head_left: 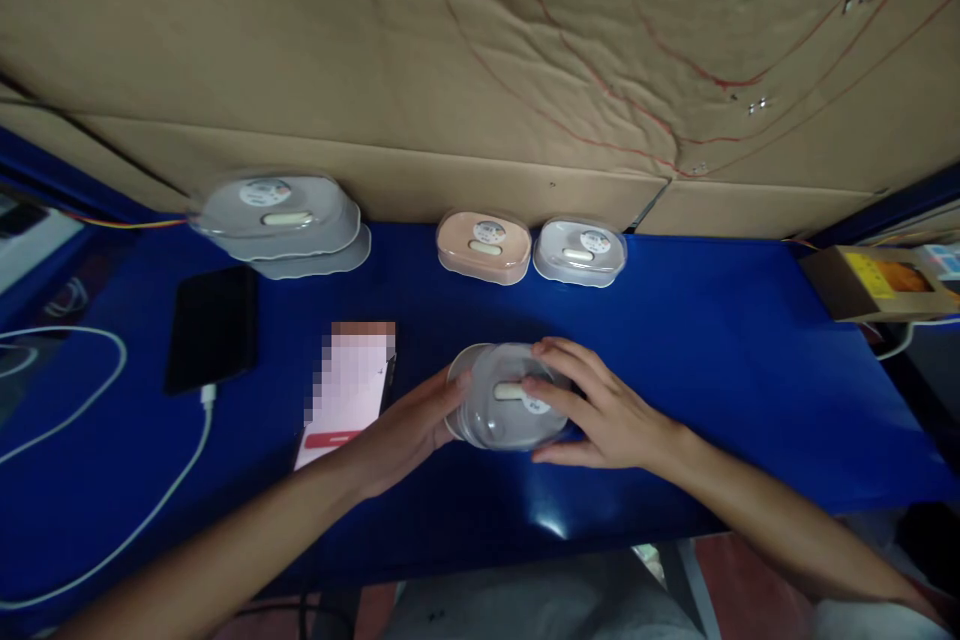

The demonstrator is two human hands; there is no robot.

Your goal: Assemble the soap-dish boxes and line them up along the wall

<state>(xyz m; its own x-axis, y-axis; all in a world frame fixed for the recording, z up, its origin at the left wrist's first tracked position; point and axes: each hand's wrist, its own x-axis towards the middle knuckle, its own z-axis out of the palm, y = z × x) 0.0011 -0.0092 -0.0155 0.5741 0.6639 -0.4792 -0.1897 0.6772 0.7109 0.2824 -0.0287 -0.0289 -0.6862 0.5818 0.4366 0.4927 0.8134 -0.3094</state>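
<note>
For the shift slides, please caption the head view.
Left hand and right hand hold a clear-covered container at a blue table, cardboard panel behind.

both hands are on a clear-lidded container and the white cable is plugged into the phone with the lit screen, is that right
Not quite: the head view shows the white cable plugged into the dark-screened phone, not the lit phone. The left hand and right hand are indeed both on a clear-lidded container.
</note>
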